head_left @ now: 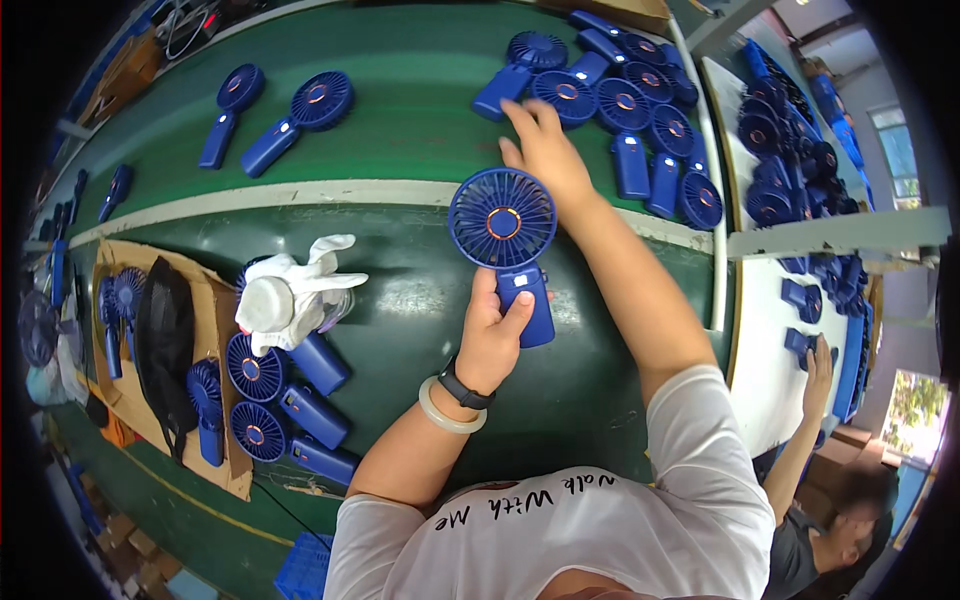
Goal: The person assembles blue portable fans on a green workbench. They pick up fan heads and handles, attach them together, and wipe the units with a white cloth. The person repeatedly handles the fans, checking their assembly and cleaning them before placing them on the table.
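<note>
My left hand (492, 335) grips the handle of a blue handheld fan (503, 222), holding it upright over the green belt, thumb on the handle's front. My right hand (543, 150) reaches forward past the fan's round grille, fingers spread, toward a heap of blue handheld fans (630, 110) on the far belt. It holds nothing that I can see; its fingertips are near the closest fan of the heap.
Two more blue fans (290, 120) lie on the far green belt (400, 100) at left. Several fans and a white glove (295, 290) lie on cardboard at my left. A white table (770, 350) at right holds more fans; another person's hand (820, 365) rests there.
</note>
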A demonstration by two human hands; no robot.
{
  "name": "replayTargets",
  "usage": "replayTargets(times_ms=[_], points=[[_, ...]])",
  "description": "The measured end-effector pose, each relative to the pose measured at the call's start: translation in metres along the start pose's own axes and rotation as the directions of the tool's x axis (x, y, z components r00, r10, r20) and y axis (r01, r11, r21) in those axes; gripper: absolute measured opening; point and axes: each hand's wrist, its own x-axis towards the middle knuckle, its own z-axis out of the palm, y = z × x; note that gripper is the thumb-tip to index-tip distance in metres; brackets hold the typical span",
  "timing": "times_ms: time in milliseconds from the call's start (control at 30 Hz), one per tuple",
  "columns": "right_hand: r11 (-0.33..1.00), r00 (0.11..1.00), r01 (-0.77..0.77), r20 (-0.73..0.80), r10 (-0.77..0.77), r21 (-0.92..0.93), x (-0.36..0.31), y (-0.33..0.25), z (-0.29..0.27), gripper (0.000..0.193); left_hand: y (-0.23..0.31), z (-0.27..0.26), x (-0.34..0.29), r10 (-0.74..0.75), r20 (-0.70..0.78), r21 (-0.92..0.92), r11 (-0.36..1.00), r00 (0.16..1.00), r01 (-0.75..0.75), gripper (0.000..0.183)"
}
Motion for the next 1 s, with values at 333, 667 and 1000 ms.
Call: replayTargets(times_ms=[333, 667, 1000], points=[[0.924, 0.95, -0.12, 0.229, 0.214, -0.364, 0.057, -0.018, 0.025, 0.027, 0.017, -0.02, 0.009, 0.057, -0.107, 0.135, 0.99, 0.993, -0.042, 0.041], [-0.372, 0.779, -0.342, 0.482, 0.402, 0.863, -0.128, 0.001, -0.119, 0.035, 0.019, -0.013, 0.007, -0.028, -0.096, 0.083, 0.996, 0.995, 0.036, 0.034], [0.875, 0.945, -0.303, -0.001, 0.327, -0.377, -0.225, -0.006, -0.144, 0.052, 0.017, -0.01, 0.006, -0.038, -0.046, 0.068, 0.997, 0.998, 0.041, 0.029]])
